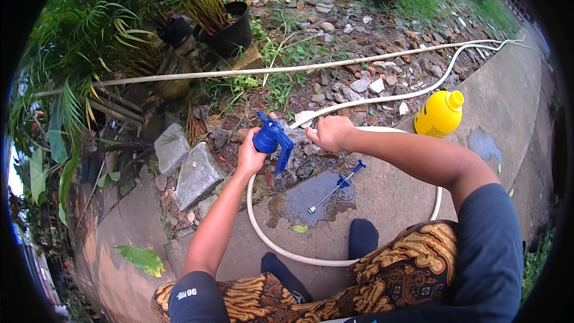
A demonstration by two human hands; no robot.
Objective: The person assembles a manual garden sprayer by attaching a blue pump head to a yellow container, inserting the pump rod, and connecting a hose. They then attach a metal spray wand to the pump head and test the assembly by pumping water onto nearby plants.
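Currently I hold the blue sprayer pump head in my left hand, raised above the inner edge of the concrete slab, where it meets the stony soil. I judge this part light and rigid, being moulded plastic; it looks wet, so it may slip. The safest grip point appears to be the round cap body, not the trigger lever hanging below it.

Left hand: fingers wrapped shut around the cap from below and behind. Right hand: closed around the end of the white hose, held just beside the pump head, with water running from it over the blue part. I judge the hose flexible yet springy; it loops across the slab around my feet.

On the slab, in a puddle near the middle, lies the blue-ended pump rod, thin and stiff, well apart from both hands. The yellow sprayer bottle stands upright toward the far right edge of the slab, uncapped and probably light if empty.
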